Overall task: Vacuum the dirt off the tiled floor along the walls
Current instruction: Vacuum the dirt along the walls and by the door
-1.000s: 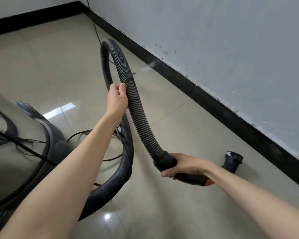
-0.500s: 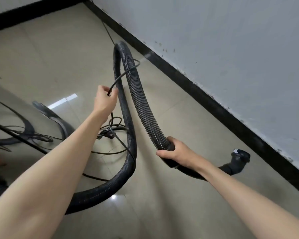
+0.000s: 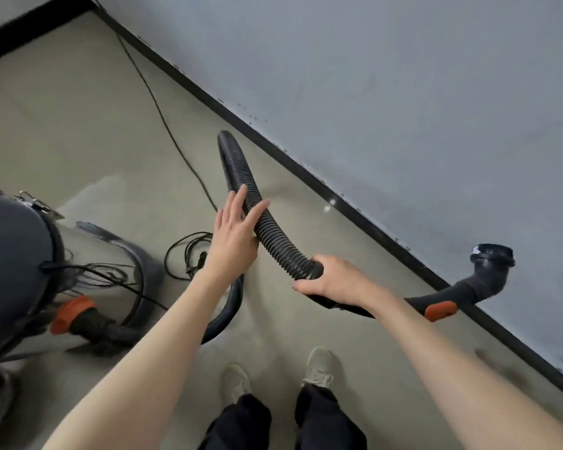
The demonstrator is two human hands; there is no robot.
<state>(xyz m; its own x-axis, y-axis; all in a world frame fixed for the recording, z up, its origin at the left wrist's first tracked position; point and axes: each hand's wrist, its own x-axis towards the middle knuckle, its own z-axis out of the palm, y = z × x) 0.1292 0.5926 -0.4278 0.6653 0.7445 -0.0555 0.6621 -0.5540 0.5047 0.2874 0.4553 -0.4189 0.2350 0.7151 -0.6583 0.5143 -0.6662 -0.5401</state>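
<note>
A black ribbed vacuum hose (image 3: 273, 232) arches up over the beige tiled floor (image 3: 78, 125). My right hand (image 3: 332, 279) grips the hose where it meets the black handle with an orange tab (image 3: 441, 310). The handle's open end (image 3: 493, 254) curves up near the wall's black skirting (image 3: 355, 203). My left hand (image 3: 236, 230) lies with straight fingers against the hose, just above my right hand. The vacuum's drum (image 3: 17, 271) stands at the left, and the hose joins it at an orange collar (image 3: 70, 313).
A thin black power cord (image 3: 163, 121) runs along the floor toward the far corner, with loose coils (image 3: 189, 254) beside the drum. The grey wall (image 3: 403, 92) fills the right side. My two feet in pale shoes (image 3: 317, 365) stand below the hose.
My left hand has let go of the thin cord and now rests flat on the hose. The hose arch has dropped lower. The view has tilted down, so the drum and my feet show.
</note>
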